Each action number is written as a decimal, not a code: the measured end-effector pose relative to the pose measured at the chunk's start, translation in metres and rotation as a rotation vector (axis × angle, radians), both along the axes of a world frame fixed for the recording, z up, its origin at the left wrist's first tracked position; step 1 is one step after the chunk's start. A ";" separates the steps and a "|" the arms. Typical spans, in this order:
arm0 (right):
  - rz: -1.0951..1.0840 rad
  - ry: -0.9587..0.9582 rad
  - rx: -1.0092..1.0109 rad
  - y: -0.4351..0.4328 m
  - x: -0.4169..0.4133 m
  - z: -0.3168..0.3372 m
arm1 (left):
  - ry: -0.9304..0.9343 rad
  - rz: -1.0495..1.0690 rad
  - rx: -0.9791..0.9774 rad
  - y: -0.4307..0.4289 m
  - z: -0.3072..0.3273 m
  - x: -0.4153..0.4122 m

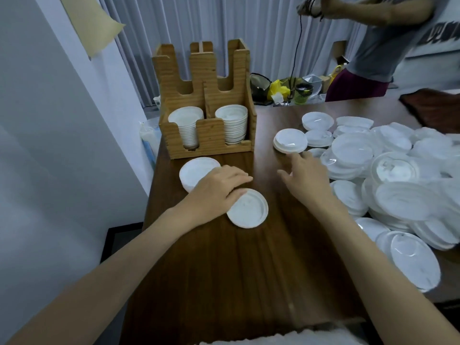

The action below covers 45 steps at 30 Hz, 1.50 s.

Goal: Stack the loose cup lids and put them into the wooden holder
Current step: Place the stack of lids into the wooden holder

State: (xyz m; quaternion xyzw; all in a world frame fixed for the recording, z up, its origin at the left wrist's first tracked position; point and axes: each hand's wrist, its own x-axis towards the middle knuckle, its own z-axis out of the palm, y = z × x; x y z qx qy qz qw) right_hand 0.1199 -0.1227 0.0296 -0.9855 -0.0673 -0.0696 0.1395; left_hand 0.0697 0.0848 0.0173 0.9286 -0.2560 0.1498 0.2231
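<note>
The wooden holder (211,143) stands at the table's far left, with a stack of white lids in its left slot (187,123) and another in its right slot (232,123). My left hand (219,188) lies palm down on the table, its fingers resting on the edge of a single white lid (250,210). A short stack of lids (195,170) sits just behind that hand. My right hand (306,178) hovers with fingers spread, its fingertips just short of a small stack of lids (290,140). A big heap of loose lids (388,175) fills the right side.
The dark wooden table (236,270) runs from me to the holder. Another person (383,41) stands at the back right holding a dark cord. Bags and a green basket (302,93) lie on the floor behind the table. A white wall is close on the left.
</note>
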 end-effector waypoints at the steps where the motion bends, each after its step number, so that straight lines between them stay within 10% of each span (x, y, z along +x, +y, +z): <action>1: -0.021 0.018 -0.104 -0.006 -0.001 -0.002 | -0.020 -0.021 0.063 -0.005 -0.004 0.001; 12: 0.063 0.014 -0.225 -0.025 -0.008 -0.017 | 0.140 0.099 0.036 -0.016 -0.018 -0.004; 19: 0.220 -0.026 0.281 -0.020 -0.012 0.000 | 0.075 0.162 -0.027 -0.020 -0.009 -0.012; 27: 0.427 0.410 0.783 -0.010 -0.027 0.036 | -0.301 0.216 0.009 -0.037 0.018 -0.012; 36: 0.335 0.279 0.937 -0.005 -0.030 0.011 | 0.476 0.428 -0.648 -0.039 0.028 -0.024; 45: 0.183 0.434 0.901 0.008 -0.032 0.010 | -0.310 0.153 0.138 -0.018 0.005 -0.042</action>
